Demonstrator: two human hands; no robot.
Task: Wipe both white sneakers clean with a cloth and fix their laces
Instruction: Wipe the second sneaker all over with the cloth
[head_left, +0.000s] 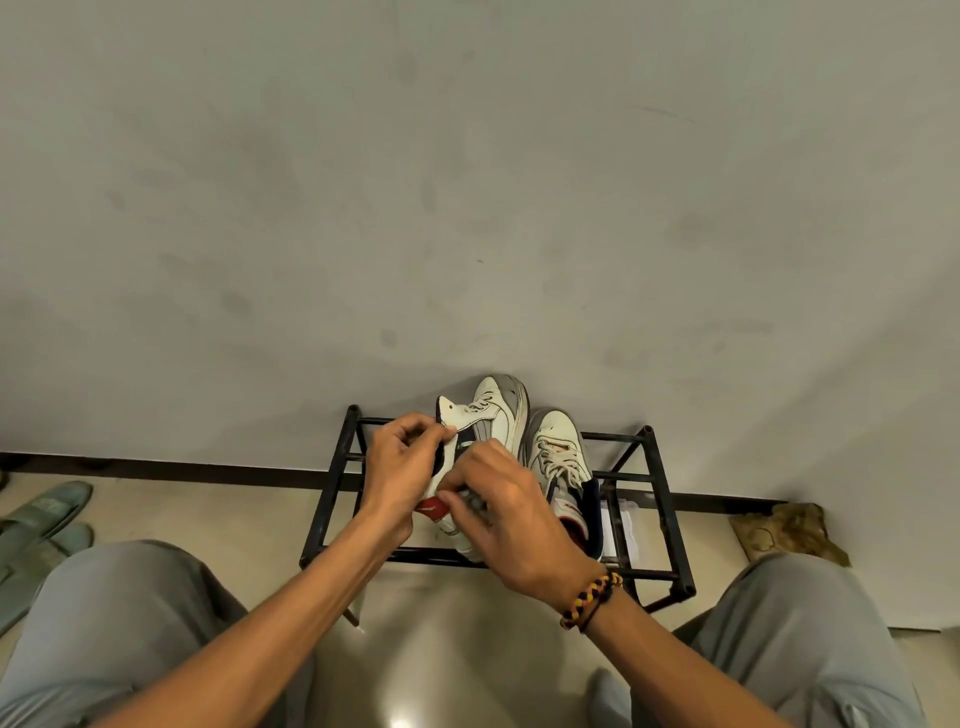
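Note:
Two white sneakers stand on a black metal shoe rack (631, 574) against the wall. The left sneaker (501, 410) is tipped up with its toe toward the wall. My left hand (397, 470) grips its pulled-up tongue and collar. My right hand (506, 514) curls over the heel side near a red patch, pinching something small and grey that I cannot make out. The right sneaker (558, 449) stands beside it, laced, untouched by either hand. I cannot pick out a cloth with certainty.
Grey-green slippers (44, 514) lie on the floor at the left. A brownish crumpled thing (792, 530) sits on the floor right of the rack. My knees in grey trousers flank the rack. White paper (621, 525) shows under the rack's right part.

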